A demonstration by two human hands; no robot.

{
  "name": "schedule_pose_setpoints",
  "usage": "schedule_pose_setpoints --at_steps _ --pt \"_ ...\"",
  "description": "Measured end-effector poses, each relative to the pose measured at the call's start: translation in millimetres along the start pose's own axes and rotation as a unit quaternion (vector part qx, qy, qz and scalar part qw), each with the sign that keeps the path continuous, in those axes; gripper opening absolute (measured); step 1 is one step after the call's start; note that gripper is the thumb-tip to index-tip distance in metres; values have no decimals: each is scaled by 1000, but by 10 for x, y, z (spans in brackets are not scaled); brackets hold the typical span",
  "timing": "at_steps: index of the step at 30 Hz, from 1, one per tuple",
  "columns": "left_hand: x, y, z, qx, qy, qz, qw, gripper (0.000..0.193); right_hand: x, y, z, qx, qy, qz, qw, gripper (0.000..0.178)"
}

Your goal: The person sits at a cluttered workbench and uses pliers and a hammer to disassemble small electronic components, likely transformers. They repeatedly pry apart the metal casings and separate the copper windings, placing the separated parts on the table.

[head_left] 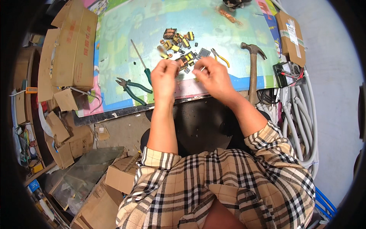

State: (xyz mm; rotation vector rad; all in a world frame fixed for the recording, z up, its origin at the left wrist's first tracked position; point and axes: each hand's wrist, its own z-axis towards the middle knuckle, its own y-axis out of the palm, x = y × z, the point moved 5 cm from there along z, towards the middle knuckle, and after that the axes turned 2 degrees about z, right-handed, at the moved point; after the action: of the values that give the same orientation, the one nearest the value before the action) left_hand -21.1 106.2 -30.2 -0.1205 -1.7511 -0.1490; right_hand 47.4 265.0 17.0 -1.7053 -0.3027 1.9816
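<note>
Over the near edge of the table, my left hand (164, 74) is closed in a pinch. A coppery bit shows by its fingertips, but whether it is held I cannot tell. To its right, my right hand (214, 75) has its thumb and fingers curled together around something small and hidden. Just beyond both hands lies a pile of small black and yellow parts with copper windings (178, 42), like little coils. A dark square piece (203, 53) sits beside the pile. Left of my left hand are a green-handled screwdriver (141, 57) and green-handled pliers (133, 88).
Small yellow-handled cutters (220, 58) and a wooden-handled claw hammer (253, 68) lie to the right. Copper wire scraps (228, 16) are at the back. Cardboard boxes (74, 49) stand at the left, another box (289, 38) at the right. Grey conduits (305, 114) hang beside the table.
</note>
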Motion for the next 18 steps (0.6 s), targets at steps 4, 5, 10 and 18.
schedule_pose_setpoints --at_steps 4,5,10,18 --pt "189 206 -216 21 160 350 923 13 -153 -189 44 121 -103 -102 982 24" --pt "204 272 -242 -26 166 358 918 11 -207 -217 42 135 -140 -152 969 25" --pt "261 358 -272 -82 126 154 977 9 121 -121 67 -10 -114 -198 974 16" --pt "280 558 -397 -108 165 157 968 38 183 -254 127 23 58 446 893 24"
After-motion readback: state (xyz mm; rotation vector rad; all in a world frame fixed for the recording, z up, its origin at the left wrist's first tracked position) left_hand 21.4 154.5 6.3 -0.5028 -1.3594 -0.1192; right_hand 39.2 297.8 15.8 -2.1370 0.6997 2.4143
